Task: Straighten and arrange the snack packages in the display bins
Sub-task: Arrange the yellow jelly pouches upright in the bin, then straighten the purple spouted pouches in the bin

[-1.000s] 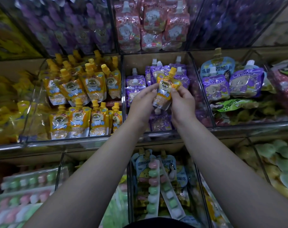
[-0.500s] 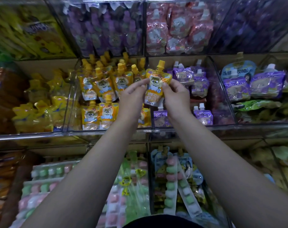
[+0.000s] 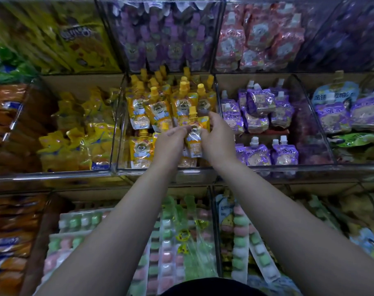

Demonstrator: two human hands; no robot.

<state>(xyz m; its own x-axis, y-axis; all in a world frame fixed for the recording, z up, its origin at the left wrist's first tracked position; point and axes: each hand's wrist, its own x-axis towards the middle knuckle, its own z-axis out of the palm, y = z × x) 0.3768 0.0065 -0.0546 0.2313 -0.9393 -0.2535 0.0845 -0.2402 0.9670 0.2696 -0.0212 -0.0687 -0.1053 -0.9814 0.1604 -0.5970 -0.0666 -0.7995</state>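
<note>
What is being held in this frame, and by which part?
An orange spouted pouch, over the orange-pouch bin: the left hand pinches its left edge, the right hand grips its upper right edge, both below the cap.

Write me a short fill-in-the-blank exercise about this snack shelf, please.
1. The left hand and right hand hold ____ yellow-capped pouch between them.
2. In the bin to its right, the white-capped pouches are ____.
3. In the row below, the candy strips are pink, white and ____.

Missing words: one; purple; green
</note>
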